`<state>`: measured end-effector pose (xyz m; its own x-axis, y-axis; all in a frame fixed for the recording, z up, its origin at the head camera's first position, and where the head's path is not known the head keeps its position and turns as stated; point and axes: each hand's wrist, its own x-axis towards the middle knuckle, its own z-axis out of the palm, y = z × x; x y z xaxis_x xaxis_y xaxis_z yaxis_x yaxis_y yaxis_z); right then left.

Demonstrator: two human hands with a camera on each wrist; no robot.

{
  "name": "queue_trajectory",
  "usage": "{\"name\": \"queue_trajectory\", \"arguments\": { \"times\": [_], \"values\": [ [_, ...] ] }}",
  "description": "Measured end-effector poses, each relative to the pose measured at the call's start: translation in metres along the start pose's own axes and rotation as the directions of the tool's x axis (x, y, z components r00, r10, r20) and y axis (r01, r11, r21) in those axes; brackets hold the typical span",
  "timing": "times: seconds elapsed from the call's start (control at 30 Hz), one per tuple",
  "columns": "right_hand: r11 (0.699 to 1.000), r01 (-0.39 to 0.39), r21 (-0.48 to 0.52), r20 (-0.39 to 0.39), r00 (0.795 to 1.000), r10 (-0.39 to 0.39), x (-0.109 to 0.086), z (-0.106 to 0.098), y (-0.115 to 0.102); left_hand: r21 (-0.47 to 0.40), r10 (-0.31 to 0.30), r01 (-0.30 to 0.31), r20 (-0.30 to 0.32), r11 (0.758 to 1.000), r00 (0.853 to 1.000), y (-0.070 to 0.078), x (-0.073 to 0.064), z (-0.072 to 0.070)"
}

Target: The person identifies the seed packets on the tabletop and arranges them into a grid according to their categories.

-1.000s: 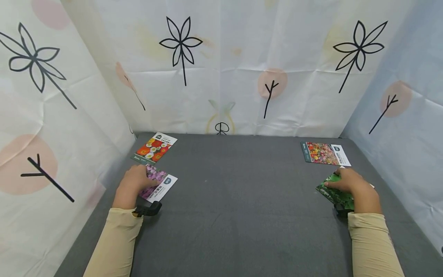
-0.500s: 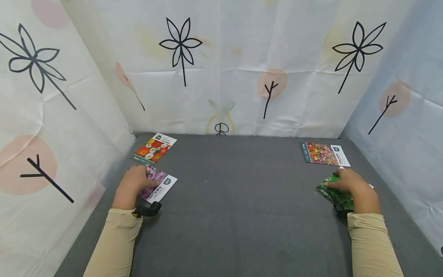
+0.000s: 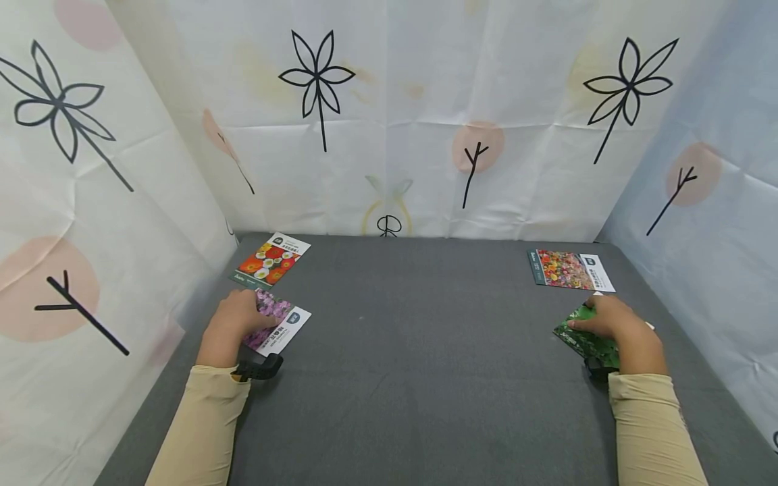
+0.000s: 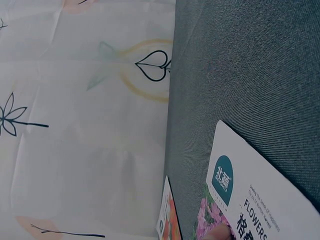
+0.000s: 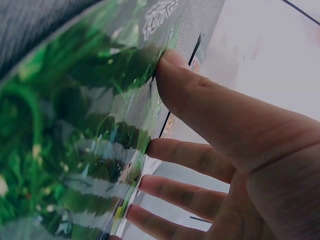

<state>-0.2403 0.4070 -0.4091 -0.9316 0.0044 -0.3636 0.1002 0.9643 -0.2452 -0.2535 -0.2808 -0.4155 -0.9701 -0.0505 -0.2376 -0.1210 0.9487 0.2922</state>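
Note:
My left hand (image 3: pixel 234 317) rests on a seed packet with pink-purple flowers (image 3: pixel 294 327), which lies on the grey table at the left. Its straight thumb (image 4: pixel 220 232) touches the packet's face in the left wrist view; its other fingers are mostly hidden. On the right, my right hand (image 3: pixel 616 324) rests on a green leafy seed packet (image 3: pixel 586 341). The right wrist view shows the thumb (image 5: pixel 177 82) and spread, nearly straight fingers (image 5: pixel 187 155) touching that packet's shiny, slightly rippled surface (image 5: pixel 60 150).
Behind the left hand lies a seed packet with orange, red and white flowers (image 3: pixel 271 262). A mixed-flower seed packet (image 3: pixel 568 268) lies behind the right hand. The grey table (image 3: pixel 419 351) spreads between them, bounded by white printed cloth walls (image 3: pixel 401 88) at the back and sides.

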Motion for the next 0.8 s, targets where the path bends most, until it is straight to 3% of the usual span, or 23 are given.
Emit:
{"name": "queue_trajectory", "arguments": {
  "times": [0.5,0.8],
  "values": [
    [0.998,0.053,-0.017,-0.033,0.998,-0.053,0.0002,-0.0001,-0.0062,-0.011,0.011,-0.011,0.0,1.0,1.0,-0.0002,0.0,0.0005],
    [0.999,0.045,-0.026,-0.033,0.998,-0.045,-0.0002,0.0008,-0.0061,-0.004,0.026,-0.026,-0.003,1.0,1.0,-0.0002,-0.0001,0.0009]
  ]
}}
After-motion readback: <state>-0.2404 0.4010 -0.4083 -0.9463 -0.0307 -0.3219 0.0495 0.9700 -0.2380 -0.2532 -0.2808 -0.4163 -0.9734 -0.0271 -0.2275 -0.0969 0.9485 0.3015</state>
